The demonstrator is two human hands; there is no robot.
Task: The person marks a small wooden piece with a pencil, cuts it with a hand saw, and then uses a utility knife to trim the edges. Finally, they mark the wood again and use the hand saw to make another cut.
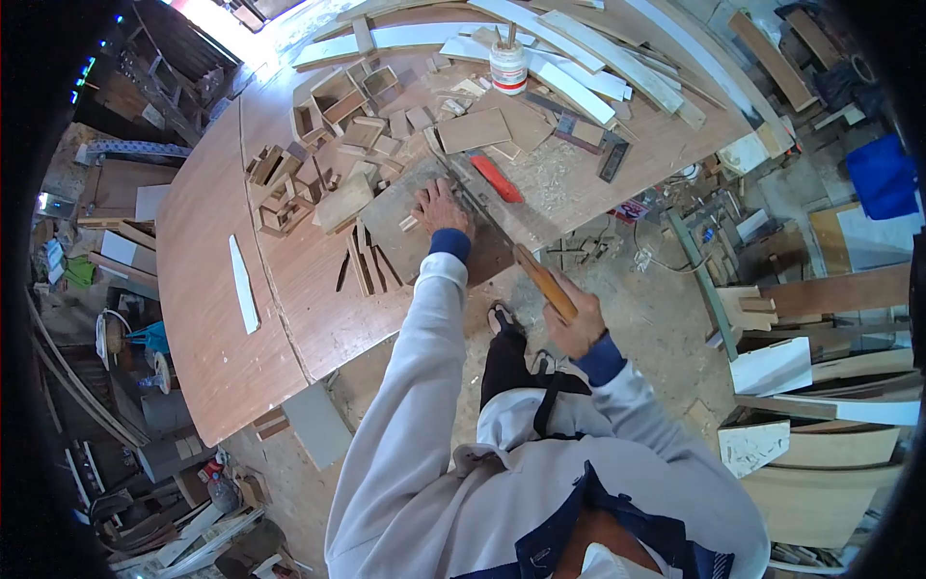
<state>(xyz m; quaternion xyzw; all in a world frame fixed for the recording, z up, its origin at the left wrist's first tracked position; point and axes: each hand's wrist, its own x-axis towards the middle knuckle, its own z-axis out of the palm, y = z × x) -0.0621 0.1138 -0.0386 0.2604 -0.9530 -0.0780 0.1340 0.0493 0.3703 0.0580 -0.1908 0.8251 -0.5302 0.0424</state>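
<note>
Head view: I note my left hand (441, 207) spread flat, pinning a plywood board (410, 217) at the surface (212, 289) edge, right hand (576, 323) closed on the handsaw (502, 236) handle; risk: blade runs close beside fingers, a skip could cut them.

I stand in a woodworking shop. Beyond my left hand (439, 207), small cut wooden blocks (289, 188) and long pale planks (579, 58) litter the broad brown plywood bench (207, 299). Right of my right hand (579, 323), offcut boards (820, 386) stack on a sawdust-strewn floor (656, 318).
</note>
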